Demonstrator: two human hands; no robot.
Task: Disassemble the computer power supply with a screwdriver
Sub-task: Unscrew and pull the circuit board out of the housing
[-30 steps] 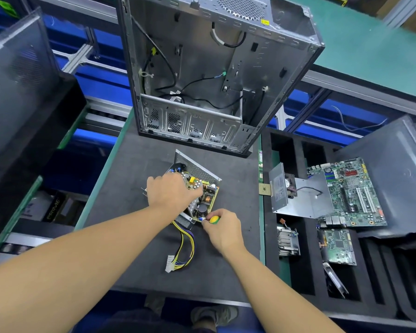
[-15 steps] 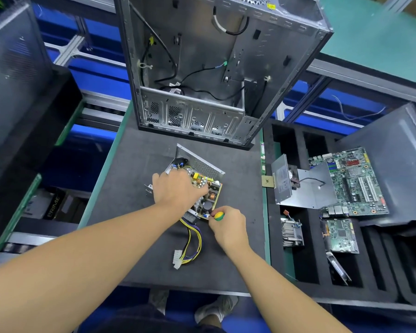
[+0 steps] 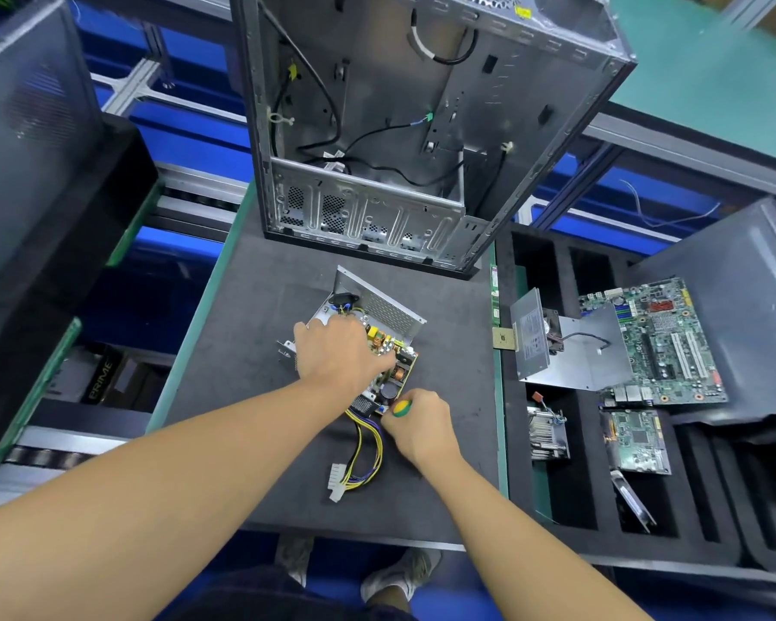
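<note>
Far left, under the bench: dark box (image 3: 99, 378), printed "PRIME".
Centre, on the grey mat (image 3: 252, 351): power supply (image 3: 377, 316), open-topped, circuit board exposed. Your left hand (image 3: 337, 356) clasps it from above.
Your right hand (image 3: 422, 428) is clenched round the yellow-green screwdriver (image 3: 400, 407) at the supply's near corner.
Behind: computer case (image 3: 422, 127), holding loose black cables.
Right: foam tray (image 3: 516, 441). Its compartments hold a heatsink (image 3: 547, 434) and a small circuit board (image 3: 637, 441). A motherboard (image 3: 673, 342) lies on top.
</note>
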